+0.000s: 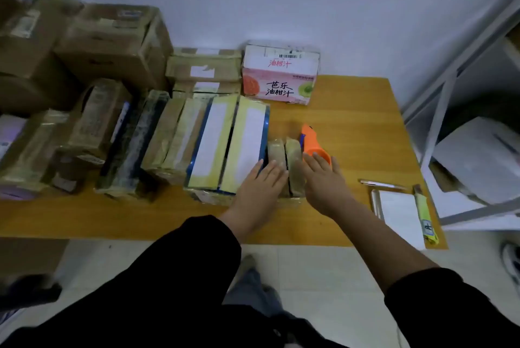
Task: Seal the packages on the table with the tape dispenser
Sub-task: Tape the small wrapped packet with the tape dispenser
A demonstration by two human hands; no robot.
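Left hand [261,183] lies flat, fingers straight, on the small brown tape-wrapped packages [294,154], apparently steadying them upright. Right hand [323,176], fingers extended and holding nothing, touches the orange plastic tape dispenser [313,143] lying just beside them on the wooden table [351,122], likely to take it

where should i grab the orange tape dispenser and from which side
Probably its rounded near end, which points toward the person. Come from the right and above with the right hand: the orange tape dispenser lies on the table with its left side close against the small packages, so fingers would hardly fit on that side.
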